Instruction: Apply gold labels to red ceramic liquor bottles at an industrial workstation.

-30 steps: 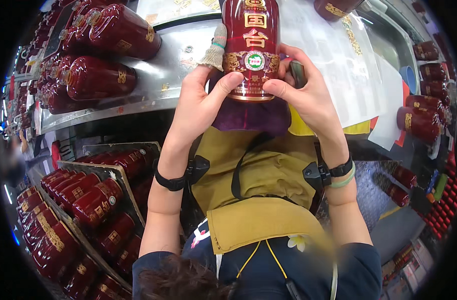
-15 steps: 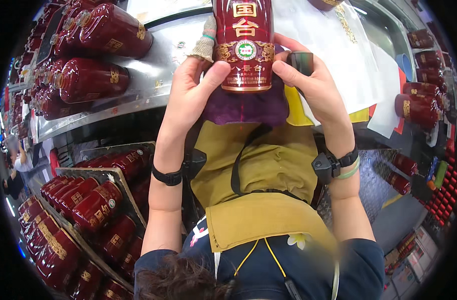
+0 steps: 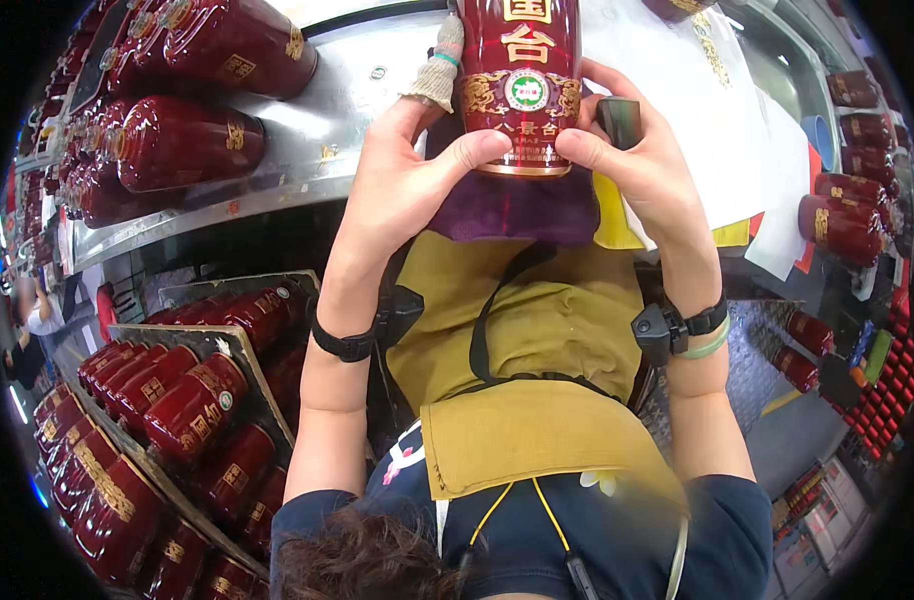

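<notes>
A dark red bottle (image 3: 523, 60) with gold lettering and a round green-and-white emblem lies at the table edge, its base toward me. My left hand (image 3: 402, 170) is closed on its left side, the thumb pressed on the label near the base. A knitted glove fingertip (image 3: 440, 75) covers fingers of that hand. From the other side my right hand (image 3: 652, 165) grips the bottle, thumb on its lower right. A small dark block (image 3: 619, 122) sits between the right thumb and fingers. Under the bottle is a purple cloth (image 3: 512, 212).
More red bottles (image 3: 192, 145) lie on the metal table (image 3: 307, 150) at left. Crates of bottles (image 3: 192, 410) stand lower left. White sheets (image 3: 717, 150) and a yellow sheet (image 3: 609, 215) lie to the right, with further bottles (image 3: 837, 228) beyond. Another person (image 3: 42, 310) is far left.
Both hands and the bottle have shifted right in the picture. My left thumb has slid from the bottle's edge onto its front, near the base.
</notes>
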### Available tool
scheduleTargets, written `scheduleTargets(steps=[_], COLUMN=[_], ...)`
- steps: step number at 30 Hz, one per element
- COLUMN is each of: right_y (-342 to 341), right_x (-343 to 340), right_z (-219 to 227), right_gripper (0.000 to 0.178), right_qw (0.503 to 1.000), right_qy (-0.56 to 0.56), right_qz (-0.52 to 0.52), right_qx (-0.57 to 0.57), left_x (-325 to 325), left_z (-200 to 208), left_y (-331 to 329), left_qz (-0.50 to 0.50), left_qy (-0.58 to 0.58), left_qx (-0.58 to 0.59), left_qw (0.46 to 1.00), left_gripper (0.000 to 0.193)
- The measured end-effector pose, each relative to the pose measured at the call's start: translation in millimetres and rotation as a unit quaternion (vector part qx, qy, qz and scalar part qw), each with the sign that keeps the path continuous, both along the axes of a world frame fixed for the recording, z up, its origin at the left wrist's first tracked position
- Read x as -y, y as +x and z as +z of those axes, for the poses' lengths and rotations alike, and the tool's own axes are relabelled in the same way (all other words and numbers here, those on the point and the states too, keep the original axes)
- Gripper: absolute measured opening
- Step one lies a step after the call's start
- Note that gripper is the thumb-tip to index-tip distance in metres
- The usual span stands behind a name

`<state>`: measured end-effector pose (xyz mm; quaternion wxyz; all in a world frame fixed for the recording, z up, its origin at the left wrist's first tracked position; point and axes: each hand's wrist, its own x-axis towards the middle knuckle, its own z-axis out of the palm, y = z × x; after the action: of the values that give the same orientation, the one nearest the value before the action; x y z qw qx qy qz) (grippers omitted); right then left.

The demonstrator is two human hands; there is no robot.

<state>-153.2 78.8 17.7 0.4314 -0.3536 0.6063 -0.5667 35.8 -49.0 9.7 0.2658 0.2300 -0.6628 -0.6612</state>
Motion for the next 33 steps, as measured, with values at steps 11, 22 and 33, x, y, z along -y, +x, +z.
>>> scheduleTargets(steps=[11,22,33], right_y=[0,0,-3], right_x=[1,0,-4], right_z=[2,1,4], right_gripper=[0.076,0.075,0.073], right_qw=[1.0,1.0,1.0], right_qy=[0.018,0.011,-0.001], right_qz=[0.007,0.009,0.01], right_qx=[0.006,0.007,0.009], left_x=[-2,4,9], left_z=[0,-2,0], left_y=[-1,0,5], left_qz=[0.035,0.008,0.008], left_qy=[-0.014,-0.057,-0.004], left_qx=[-0.02,-0.026,0.0], left_qw=[0.999,0.998,1.0], left_gripper=[0.04,0.055,0.054])
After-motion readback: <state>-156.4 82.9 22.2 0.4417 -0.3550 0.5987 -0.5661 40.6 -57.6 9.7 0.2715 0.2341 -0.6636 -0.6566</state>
